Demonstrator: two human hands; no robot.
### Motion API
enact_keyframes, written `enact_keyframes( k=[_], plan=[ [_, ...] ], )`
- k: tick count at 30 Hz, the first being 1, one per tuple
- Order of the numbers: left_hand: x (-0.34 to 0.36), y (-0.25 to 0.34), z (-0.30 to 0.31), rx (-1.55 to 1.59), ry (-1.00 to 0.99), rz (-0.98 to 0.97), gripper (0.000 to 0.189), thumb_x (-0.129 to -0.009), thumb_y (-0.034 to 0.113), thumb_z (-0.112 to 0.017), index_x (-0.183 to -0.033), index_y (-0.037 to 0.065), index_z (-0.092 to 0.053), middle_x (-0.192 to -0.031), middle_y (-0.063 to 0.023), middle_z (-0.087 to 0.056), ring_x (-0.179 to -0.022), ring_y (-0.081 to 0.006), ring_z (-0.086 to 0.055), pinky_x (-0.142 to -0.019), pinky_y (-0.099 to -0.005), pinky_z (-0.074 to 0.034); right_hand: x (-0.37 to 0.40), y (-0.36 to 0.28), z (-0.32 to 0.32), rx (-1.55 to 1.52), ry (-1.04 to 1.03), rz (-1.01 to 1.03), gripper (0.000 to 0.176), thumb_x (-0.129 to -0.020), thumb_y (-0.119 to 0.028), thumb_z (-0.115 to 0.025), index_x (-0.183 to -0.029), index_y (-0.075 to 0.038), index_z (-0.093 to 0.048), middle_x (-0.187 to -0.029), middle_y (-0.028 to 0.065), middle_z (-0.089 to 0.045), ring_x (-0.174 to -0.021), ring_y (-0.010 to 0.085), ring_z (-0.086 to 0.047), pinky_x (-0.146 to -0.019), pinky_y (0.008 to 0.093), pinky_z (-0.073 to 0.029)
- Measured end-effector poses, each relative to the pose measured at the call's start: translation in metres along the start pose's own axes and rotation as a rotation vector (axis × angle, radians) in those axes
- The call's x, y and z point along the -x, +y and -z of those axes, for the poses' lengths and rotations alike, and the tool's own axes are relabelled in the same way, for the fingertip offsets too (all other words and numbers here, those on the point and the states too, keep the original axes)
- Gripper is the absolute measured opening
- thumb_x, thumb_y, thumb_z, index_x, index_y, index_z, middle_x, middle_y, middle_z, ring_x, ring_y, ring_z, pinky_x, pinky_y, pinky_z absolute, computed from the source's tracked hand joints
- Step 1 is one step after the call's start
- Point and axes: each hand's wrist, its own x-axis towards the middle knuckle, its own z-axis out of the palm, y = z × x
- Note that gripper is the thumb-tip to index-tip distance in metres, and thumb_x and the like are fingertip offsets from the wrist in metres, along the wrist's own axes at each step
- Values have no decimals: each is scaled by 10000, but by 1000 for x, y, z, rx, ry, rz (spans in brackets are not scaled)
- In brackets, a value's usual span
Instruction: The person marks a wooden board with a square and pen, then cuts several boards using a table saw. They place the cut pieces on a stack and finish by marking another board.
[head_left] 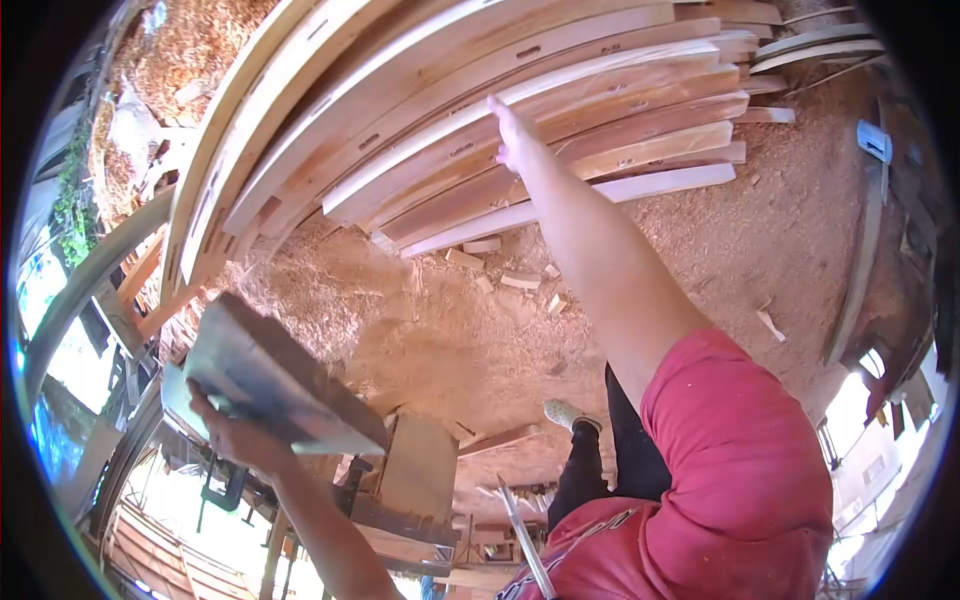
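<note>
**Reaching to the plank stack, board in the other hand**

The right hand [515, 140] is stretching out open, fingers flat against a plank [650, 150] in the stack of planks [420, 110] lying over the sawdust floor [440, 320]. The left hand [235, 430] is gripping a grey board [290, 385] at the near left, well apart from the stack. Doing this well probably means holding that board steady and pressing on one plank only.

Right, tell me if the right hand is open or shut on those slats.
Open. The right hand is stretched flat, fingers straight, against the stacked wooden slats; no finger is wrapped round one.
</note>
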Motion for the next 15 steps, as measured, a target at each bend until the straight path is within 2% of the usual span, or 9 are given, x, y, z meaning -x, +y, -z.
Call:
enact_keyframes(
  k=[3,4,5,6,9,10,11,13,15],
  plan=[
    [-2,-7,-1,-178,22,-199,461,-1039,191,-375,-1485,100,-444,-1363,-171,-585,-1215,-310,-594,-998,-411,-502,-66,-4,-25,-25,41,-3,927,-779,-572,-783,-1406,40,-479,-1491,218,-451,-1343,343,-464,-1051,476,-431],
    [-3,-11,-3,-142,32,-208,461,-1045,201,-362,-1490,104,-434,-1407,-168,-542,-1245,-305,-570,-995,-414,-506,-87,4,-24,-139,-152,50,963,-807,-507,-785,-1530,-81,-313,-1611,183,-251,-1455,402,-269,-1150,600,-265],
    [-2,-13,-3,-105,38,-218,461,-1051,211,-349,-1494,108,-424,-1451,-165,-499,-1275,-299,-546,-993,-417,-509,-96,5,-29,-133,-154,40,963,-807,-507,-785,-1530,-81,-313,-1611,183,-251,-1455,402,-269,-1150,600,-265],
    [4,0,0,72,-27,-137,465,-1047,188,-365,-1503,103,-402,-1517,-151,-417,-1340,-296,-481,-1033,-414,-484,-100,9,-26,-130,-133,46,907,-806,-462,-795,-1498,-73,-356,-1581,182,-294,-1428,383,-306,-1140,604,-274],
    [-2,-1,1,-70,-32,-105,472,-1055,241,-362,-1501,90,-402,-1510,-159,-423,-1345,-301,-473,-1052,-419,-459,-53,28,5,-237,-65,109,667,-824,-282,-793,-1363,-39,-484,-1395,162,-490,-1270,315,-468,-1094,549,-367],
    [-3,-14,1,-182,3,-327,521,-1067,358,-342,-1495,70,-413,-1504,-161,-423,-1321,-304,-485,-1041,-431,-449,-54,49,24,-435,-253,189,604,-836,-243,-779,-1330,-35,-501,-1324,146,-537,-1209,299,-511,-1081,507,-395],
    [-1,-8,5,-168,13,-320,521,-1067,358,-342,-1495,70,-413,-1504,-161,-423,-1321,-304,-485,-1041,-431,-449,-52,66,44,-626,-445,269,542,-847,-204,-765,-1298,-31,-518,-1252,130,-583,-1148,284,-554,-1069,465,-423],
    [1,19,1,503,-61,105,560,-1061,424,-368,-1473,52,-440,-1484,-160,-441,-1277,-305,-517,-988,-421,-474,-19,91,90,-775,-401,176,481,-855,-155,-741,-1270,-28,-533,-1184,113,-628,-1098,274,-596,-1061,408,-441],
    [3,20,-4,643,-57,142,550,-1062,412,-402,-1466,41,-452,-1476,-152,-447,-1260,-297,-520,-1002,-396,-462,24,110,141,-830,-487,217,364,-852,-78,-688,-1192,-24,-570,-1126,92,-653,-1094,256,-612,-1042,410,-461]
  ],
)
